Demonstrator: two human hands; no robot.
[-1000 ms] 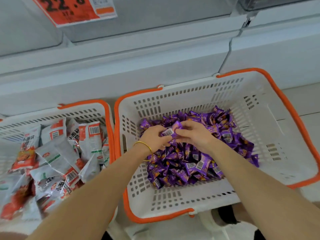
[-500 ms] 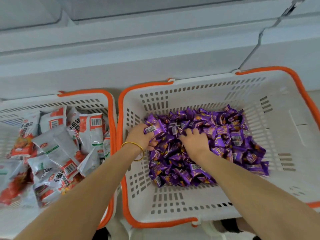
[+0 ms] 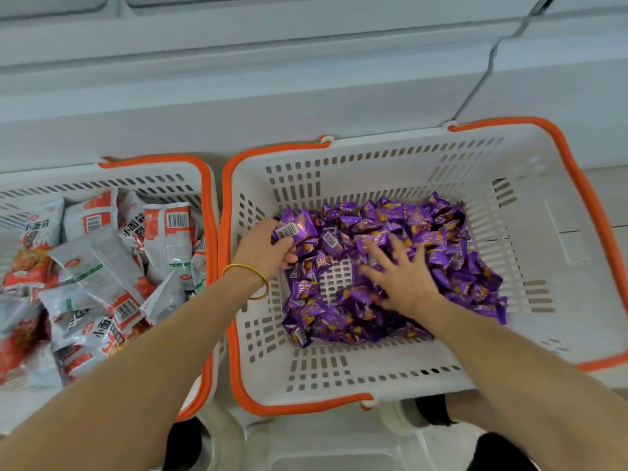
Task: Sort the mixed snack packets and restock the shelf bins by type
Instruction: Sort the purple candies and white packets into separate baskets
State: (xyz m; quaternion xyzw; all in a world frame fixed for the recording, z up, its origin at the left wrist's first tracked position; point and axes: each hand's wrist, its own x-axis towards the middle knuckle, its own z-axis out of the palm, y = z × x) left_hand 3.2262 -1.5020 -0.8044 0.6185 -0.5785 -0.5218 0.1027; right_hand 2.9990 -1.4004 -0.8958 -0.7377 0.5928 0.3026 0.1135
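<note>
Your left hand [image 3: 260,254], with a thin gold bangle [image 3: 249,273] at the wrist, has its fingers curled round a small clutch of shiny purple foil packets [image 3: 295,229], barcode side up. Your right hand [image 3: 406,278] lies spread, fingers straight, palm down on the loose heap of purple packets [image 3: 441,239] in the white slotted plastic basket with the orange rim [image 3: 401,154]. They look light, crinkly and slick, so a loose fistful will likely spill. Pinch the crimped end seals or scoop from beneath rather than squeezing the middles. The neighbouring orange-rimmed basket [image 3: 153,164] holds larger silver-and-red pouches [image 3: 102,266], kept apart.
</note>
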